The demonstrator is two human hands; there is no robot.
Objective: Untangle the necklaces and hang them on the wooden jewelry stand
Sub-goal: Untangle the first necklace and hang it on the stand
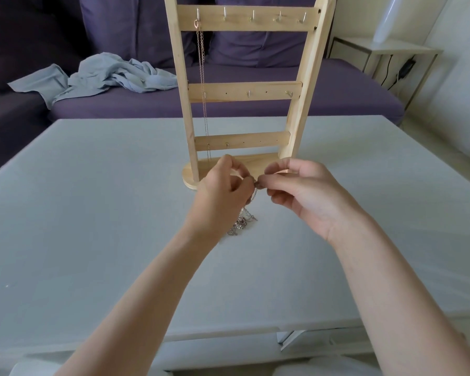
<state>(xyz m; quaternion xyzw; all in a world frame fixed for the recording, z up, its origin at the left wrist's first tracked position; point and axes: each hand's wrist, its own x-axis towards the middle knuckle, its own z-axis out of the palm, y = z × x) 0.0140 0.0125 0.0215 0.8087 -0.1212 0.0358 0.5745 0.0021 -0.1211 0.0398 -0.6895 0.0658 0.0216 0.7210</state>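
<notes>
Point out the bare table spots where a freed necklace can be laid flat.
Bare table lies left of the left hand, out to the left edge; likewise right of the right hand. The near strip is crossed by both forearms. Crowded: the chain pile under the hands and the stand base.

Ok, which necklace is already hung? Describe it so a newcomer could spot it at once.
Find the wooden jewelry stand upright on the grey table. On its top rail, the leftmost hook carries the hung necklace, a thin chain falling past the lower rails. The other hooks there are bare, and the tangled necklaces lie below the hands.
</notes>
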